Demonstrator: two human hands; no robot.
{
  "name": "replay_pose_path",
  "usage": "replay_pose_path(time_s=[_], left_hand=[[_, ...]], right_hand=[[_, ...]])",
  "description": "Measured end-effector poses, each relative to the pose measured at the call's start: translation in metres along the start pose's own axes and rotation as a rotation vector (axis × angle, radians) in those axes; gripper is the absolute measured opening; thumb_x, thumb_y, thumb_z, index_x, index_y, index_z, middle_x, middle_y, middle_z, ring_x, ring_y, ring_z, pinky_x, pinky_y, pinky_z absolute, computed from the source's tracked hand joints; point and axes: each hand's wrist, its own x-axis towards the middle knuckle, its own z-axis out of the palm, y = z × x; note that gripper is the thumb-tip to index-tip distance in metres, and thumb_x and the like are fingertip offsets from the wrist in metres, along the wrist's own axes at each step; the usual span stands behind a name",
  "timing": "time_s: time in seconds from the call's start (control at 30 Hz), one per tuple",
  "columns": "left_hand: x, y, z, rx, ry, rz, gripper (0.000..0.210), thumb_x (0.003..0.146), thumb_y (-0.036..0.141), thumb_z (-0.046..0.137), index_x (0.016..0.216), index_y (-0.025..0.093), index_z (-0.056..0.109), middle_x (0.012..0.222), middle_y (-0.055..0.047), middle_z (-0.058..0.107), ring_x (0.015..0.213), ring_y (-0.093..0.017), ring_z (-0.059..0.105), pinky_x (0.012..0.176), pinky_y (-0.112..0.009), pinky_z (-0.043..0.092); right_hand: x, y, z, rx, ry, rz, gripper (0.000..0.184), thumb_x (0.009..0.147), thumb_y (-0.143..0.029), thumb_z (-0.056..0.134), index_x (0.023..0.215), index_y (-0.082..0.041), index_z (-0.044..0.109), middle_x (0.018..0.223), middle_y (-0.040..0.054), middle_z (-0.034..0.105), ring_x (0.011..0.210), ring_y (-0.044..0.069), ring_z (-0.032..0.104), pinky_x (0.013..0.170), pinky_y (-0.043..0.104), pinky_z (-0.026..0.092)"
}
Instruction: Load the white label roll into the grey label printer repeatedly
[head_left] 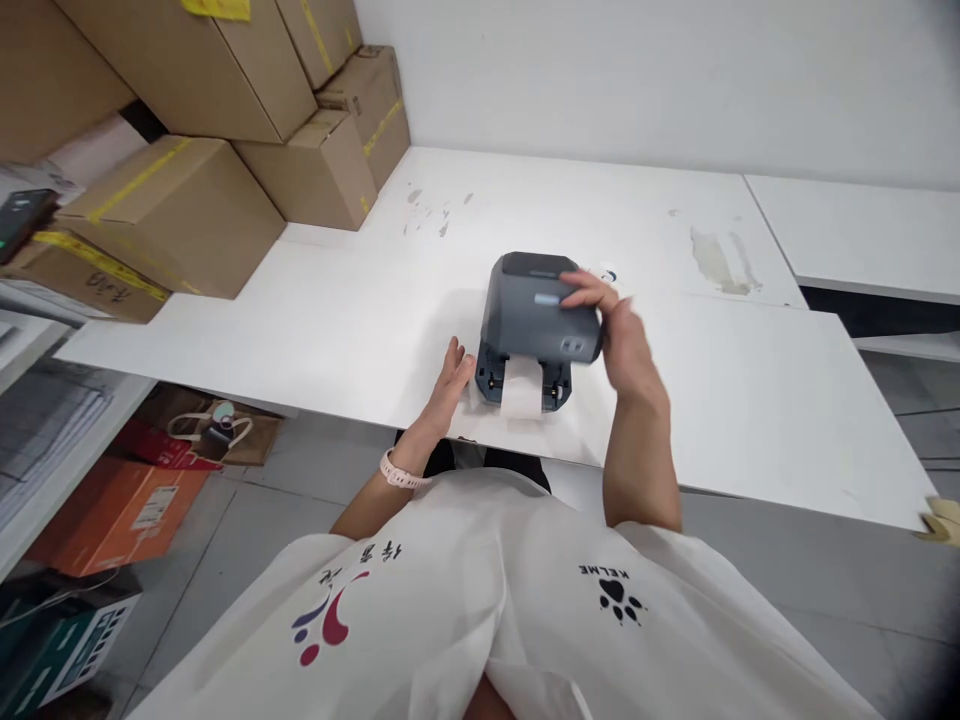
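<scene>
The right hand [626,345] grips the rounded lid [517,305] of a dark-grey plastic printer [514,335] near the front edge of the white table [337,330]; the empty left hand [448,390], fingers extended, is just beside it. A white paper strip [523,388] lies over its base. Brown cardboard boxes [322,170] stand leftward.

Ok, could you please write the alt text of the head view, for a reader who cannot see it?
A person's right hand is on the cover of a dark printer, with white paper showing at its exposed front; the open left hand is beside it. The printer stands on a white table, with cardboard boxes at the left.
</scene>
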Motion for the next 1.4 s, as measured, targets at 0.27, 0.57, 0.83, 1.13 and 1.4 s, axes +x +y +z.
replay_pose_path(time_s=[0.27,0.57,0.83,1.13,1.4], left_hand=[[0.012,0.027,0.029,-0.014,-0.095,0.097,0.087,0.080,0.051,0.071,0.154,0.027,0.030,0.156,-0.010,0.042,0.143,-0.031,0.041,0.115,-0.045,0.040],[0.007,0.027,0.031,0.036,-0.070,0.194,0.068,0.082,0.052,0.068,0.141,0.027,0.046,0.145,-0.009,0.053,0.133,-0.027,0.050,0.107,-0.040,0.045],[-0.047,-0.012,0.026,0.197,0.073,0.009,0.045,0.085,0.062,0.056,0.075,0.019,0.066,0.080,-0.006,0.068,0.073,-0.016,0.060,0.069,-0.031,0.048],[-0.030,-0.014,0.037,0.026,-0.221,-0.142,0.043,0.077,0.056,0.068,0.059,0.017,0.068,0.062,-0.006,0.068,0.050,-0.010,0.051,0.054,-0.027,0.040],[-0.028,0.002,-0.004,0.221,-0.361,-0.145,0.046,0.078,0.059,0.066,0.060,0.017,0.069,0.052,-0.001,0.061,0.047,-0.009,0.048,0.050,-0.025,0.037]], right_hand=[[-0.054,0.007,0.042,-0.344,-0.030,0.045,0.041,0.105,-0.042,0.032,0.138,-0.029,0.054,0.156,0.0046,0.045,0.153,0.026,0.025,0.122,0.055,0.027],[-0.054,0.012,0.048,-0.345,0.039,0.036,0.040,0.104,-0.042,0.030,0.132,-0.031,0.055,0.149,0.0036,0.052,0.151,0.025,0.029,0.121,0.053,0.030],[-0.061,0.013,0.050,-0.251,0.100,0.023,0.031,0.103,-0.043,0.036,0.121,-0.027,0.055,0.145,0.0072,0.056,0.151,0.026,0.029,0.119,0.053,0.033],[-0.061,0.012,0.044,-0.289,0.072,-0.048,0.035,0.103,-0.043,0.035,0.116,-0.027,0.062,0.143,0.0061,0.057,0.149,0.025,0.033,0.117,0.051,0.034],[-0.060,0.003,0.036,-0.548,-0.043,-0.064,0.032,0.101,-0.047,0.041,0.112,-0.033,0.068,0.146,-0.0015,0.057,0.150,0.031,0.029,0.122,0.063,0.008]])
